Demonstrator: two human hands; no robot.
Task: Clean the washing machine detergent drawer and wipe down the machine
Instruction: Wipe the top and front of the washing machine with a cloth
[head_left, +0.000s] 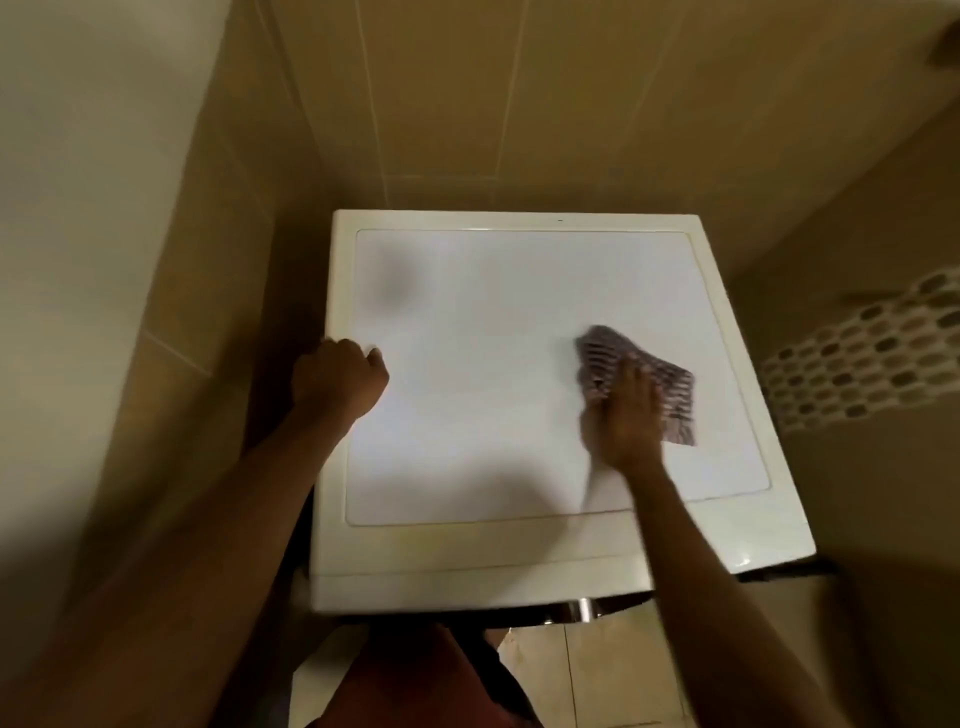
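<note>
The wipe-down seems in hand: the right hand (623, 415), fingers flat, presses the cloth (675, 400) on the washing machine top (493, 312) at 3 o'clock, the left hand (335, 382) rests curled and empty at 9 o'clock, and the next stroke probably calls for steady pressure leftward.

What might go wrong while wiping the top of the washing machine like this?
1. The cloth lies loose under the flat right hand, close to the machine's right edge. A wide swipe might send it off the side.
2. The dark patch at the back left of the washing machine top is far from the cloth. It may get missed, if it is dirt and not shadow.
</note>
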